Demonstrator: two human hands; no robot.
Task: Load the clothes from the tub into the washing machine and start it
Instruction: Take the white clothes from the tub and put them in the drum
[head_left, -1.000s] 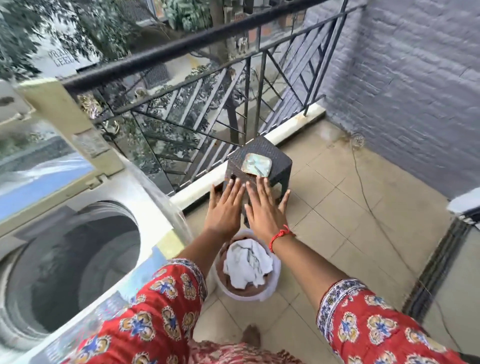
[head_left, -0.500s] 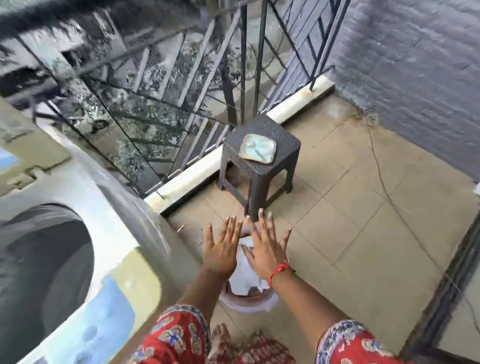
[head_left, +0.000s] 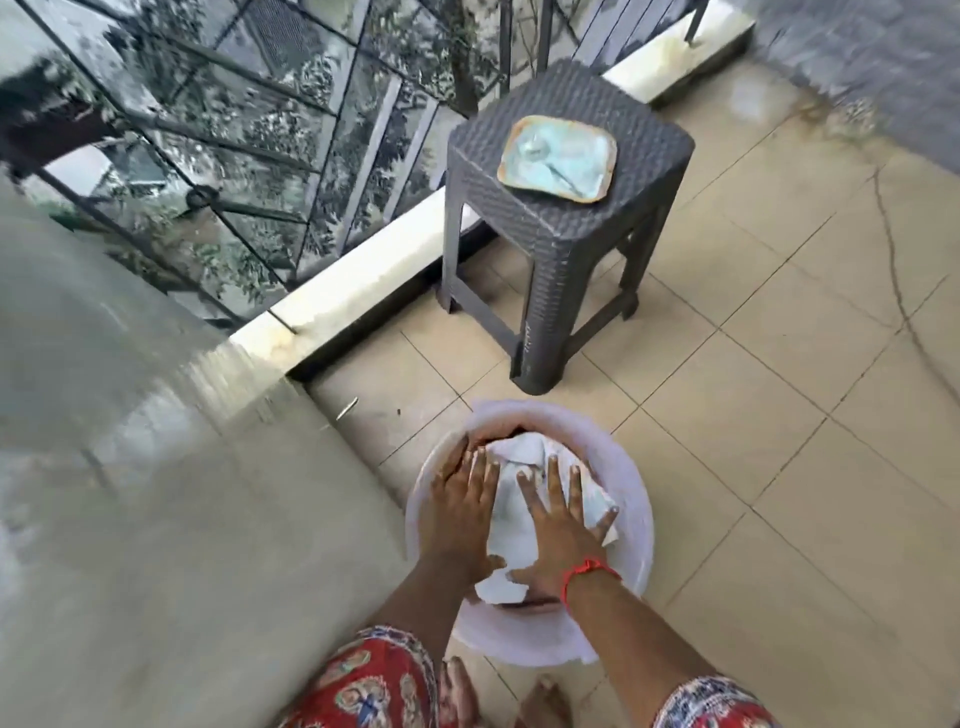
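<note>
Both hands flat on the clothes in the tub, grasp not yet made.

Left hand (head_left: 460, 512) and right hand (head_left: 558, 522) spread wide, fingers apart, palms pressed on the white clothes (head_left: 519, 499) heaped in the pale round tub (head_left: 631, 512) on the floor (head_left: 779, 395), just in front of the dark stool (head_left: 566, 208) carrying a small tray (head_left: 557, 157). Nothing clamped yet. Washing machine (head_left: 130, 493) close on the left, only its blurred side visible, drum opening out of view. Best handled, probably, by curling the fingers down around the heap's edges and under it, gathering loose ends inward, lifting the bundle whole against the palms, and swinging left toward the drum without trailing corners over the tub rim.
</note>
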